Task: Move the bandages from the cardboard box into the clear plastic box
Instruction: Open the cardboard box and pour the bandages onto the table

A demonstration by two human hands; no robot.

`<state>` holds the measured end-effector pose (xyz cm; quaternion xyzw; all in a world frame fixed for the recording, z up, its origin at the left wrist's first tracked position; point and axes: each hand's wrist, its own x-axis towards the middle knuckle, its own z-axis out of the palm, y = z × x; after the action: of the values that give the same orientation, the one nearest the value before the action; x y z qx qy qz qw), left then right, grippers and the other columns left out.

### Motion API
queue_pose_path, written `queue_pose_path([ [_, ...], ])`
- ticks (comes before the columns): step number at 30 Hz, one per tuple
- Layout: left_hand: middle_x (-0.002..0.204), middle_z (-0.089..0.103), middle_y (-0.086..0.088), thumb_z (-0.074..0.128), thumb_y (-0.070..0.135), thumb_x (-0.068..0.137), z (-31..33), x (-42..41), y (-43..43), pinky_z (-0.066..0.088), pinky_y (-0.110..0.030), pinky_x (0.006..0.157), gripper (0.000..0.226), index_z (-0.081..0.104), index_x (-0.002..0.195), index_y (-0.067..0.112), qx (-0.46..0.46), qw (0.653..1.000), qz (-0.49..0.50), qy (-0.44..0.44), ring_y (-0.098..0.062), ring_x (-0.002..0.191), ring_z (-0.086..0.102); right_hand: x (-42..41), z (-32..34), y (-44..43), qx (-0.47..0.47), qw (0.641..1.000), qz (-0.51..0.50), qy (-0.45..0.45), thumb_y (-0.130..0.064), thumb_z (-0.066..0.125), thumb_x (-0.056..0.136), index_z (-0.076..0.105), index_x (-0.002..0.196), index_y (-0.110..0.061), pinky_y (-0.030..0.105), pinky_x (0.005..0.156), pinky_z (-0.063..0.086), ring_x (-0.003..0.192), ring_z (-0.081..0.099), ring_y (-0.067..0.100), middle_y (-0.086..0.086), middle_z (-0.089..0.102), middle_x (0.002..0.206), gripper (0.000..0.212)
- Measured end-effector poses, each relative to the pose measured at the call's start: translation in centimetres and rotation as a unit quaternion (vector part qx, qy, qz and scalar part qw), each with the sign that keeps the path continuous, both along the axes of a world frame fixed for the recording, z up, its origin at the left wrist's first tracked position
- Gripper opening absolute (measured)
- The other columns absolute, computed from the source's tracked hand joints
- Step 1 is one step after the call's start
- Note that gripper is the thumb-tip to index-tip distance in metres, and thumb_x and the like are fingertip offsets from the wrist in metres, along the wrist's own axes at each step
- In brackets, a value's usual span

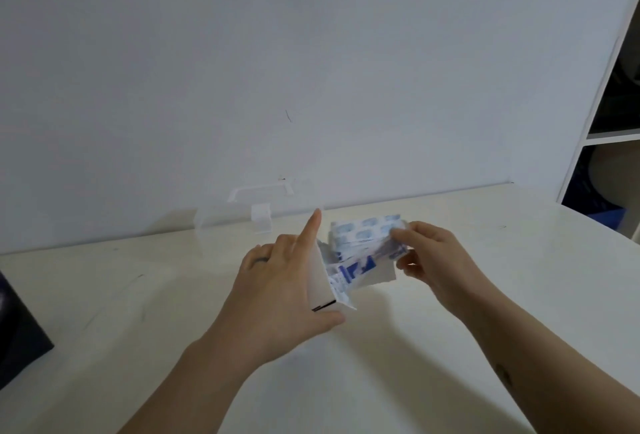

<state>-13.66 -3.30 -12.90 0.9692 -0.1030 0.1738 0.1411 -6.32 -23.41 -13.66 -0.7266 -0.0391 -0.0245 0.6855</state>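
A small white cardboard box [323, 286] with blue print is held above the table by my left hand [277, 281], thumb under its lower end and index finger stretched along its side. A stack of blue-and-white wrapped bandages [363, 234] sticks out of the box's open end. My right hand [433, 257] pinches that stack at its right end. The clear plastic box [247, 214], with a handle on its top, stands at the back of the table against the wall, behind my left hand.
The cream table [138, 312] runs to a white wall. A dark object [17, 333] sits at the left edge. A white shelf unit [609, 129] stands at the right.
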Motion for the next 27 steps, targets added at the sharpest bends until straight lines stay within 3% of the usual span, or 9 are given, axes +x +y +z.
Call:
queue_pose_path([
  [3,0.14,0.025,0.016,0.057,0.07,0.071,-0.2,0.2,0.0,0.008,-0.025,0.113,0.113,-0.031,0.137,0.044,0.028,0.999,0.026,0.005,-0.014,0.131,0.027,1.4,-1.6,-2.1,0.013,0.997,-0.034,0.072,-0.018,0.054,0.093,0.06,0.086,-0.006,0.026,0.057,0.041,0.054,0.053,0.017,0.013,0.062,0.079,0.015],
  [6,0.139,0.025,0.016,0.056,0.07,0.071,-0.2,0.2,-0.1,0.008,-0.028,0.114,0.113,-0.032,0.137,0.043,0.045,0.999,0.028,0.004,-0.015,0.13,0.028,2.0,-2.8,-3.5,-0.103,0.987,-0.069,0.098,-0.033,0.06,0.089,0.054,0.113,-0.009,0.026,0.059,0.04,0.064,0.053,0.016,0.011,0.059,0.097,0.034],
  [9,0.138,0.025,0.016,0.055,0.07,0.07,-0.4,0.3,-0.1,0.009,-0.03,0.115,0.112,-0.031,0.137,0.043,0.051,0.998,0.024,0.001,-0.015,0.128,0.029,1.6,-2.8,-3.9,-0.208,0.969,-0.129,0.035,-0.038,0.065,0.084,0.042,0.132,-0.017,0.027,0.083,0.038,0.095,0.049,0.015,0.009,0.044,0.123,0.056],
  [11,0.137,0.024,0.017,0.054,0.071,0.069,-0.5,0.4,0.0,0.009,-0.03,0.116,0.112,-0.031,0.137,0.043,0.057,0.998,0.02,-0.003,-0.013,0.128,0.03,0.3,-1.8,-3.1,-0.225,0.963,-0.133,-0.073,-0.034,0.067,0.083,0.05,0.125,-0.023,0.023,0.083,0.036,0.093,0.05,0.007,0.002,0.044,0.12,0.046],
  [14,0.138,0.024,0.018,0.053,0.074,0.068,-0.4,0.4,0.1,0.01,-0.03,0.116,0.113,-0.032,0.136,0.043,0.056,0.998,0.009,-0.007,-0.011,0.129,0.029,-1.8,0.3,-0.8,-0.251,0.951,0.015,-0.18,-0.033,0.068,0.082,0.059,0.11,-0.033,0.016,0.073,0.041,0.078,0.051,-0.001,-0.012,0.056,0.109,0.03],
  [19,0.14,0.024,0.019,0.048,0.076,0.065,0.0,0.2,-0.1,0.011,-0.029,0.116,0.112,-0.036,0.132,0.045,0.064,0.997,-0.015,-0.028,-0.01,0.132,0.027,-3.2,0.8,3.1,-0.385,0.886,0.168,-0.195,-0.034,0.064,0.082,0.051,0.126,-0.031,0.026,0.088,0.044,0.102,0.052,0.007,-0.01,0.057,0.112,0.046],
  [23,0.139,0.022,0.019,0.044,0.074,0.067,0.2,0.0,-0.1,0.006,-0.028,0.116,0.109,-0.046,0.121,0.047,0.093,0.995,-0.023,-0.041,-0.009,0.133,0.022,-2.9,0.9,3.8,-0.392,0.886,0.173,-0.176,-0.024,0.062,0.084,0.061,0.083,-0.016,0.028,0.06,0.041,0.065,0.048,0.014,0.002,0.063,0.076,0.008],
  [25,0.139,0.021,0.018,0.051,0.07,0.071,0.1,-0.1,-0.3,0.006,-0.028,0.117,0.113,-0.046,0.122,0.045,0.109,0.993,-0.02,-0.043,-0.009,0.133,0.022,-2.6,1.0,3.7,-0.403,0.878,0.175,-0.19,-0.02,0.061,0.084,0.044,0.055,-0.018,0.025,0.051,0.028,0.052,0.032,0.012,-0.001,0.046,0.055,0.033],
  [27,0.139,0.021,0.017,0.051,0.072,0.071,0.0,0.0,-0.2,0.008,-0.029,0.116,0.113,-0.043,0.128,0.042,0.118,0.992,-0.014,-0.046,-0.01,0.133,0.024,-2.2,1.2,3.2,-0.402,0.882,0.162,-0.184,-0.02,0.061,0.083,0.038,0.05,-0.022,0.021,0.047,0.025,0.049,0.03,0.011,-0.003,0.039,0.051,0.04],
])
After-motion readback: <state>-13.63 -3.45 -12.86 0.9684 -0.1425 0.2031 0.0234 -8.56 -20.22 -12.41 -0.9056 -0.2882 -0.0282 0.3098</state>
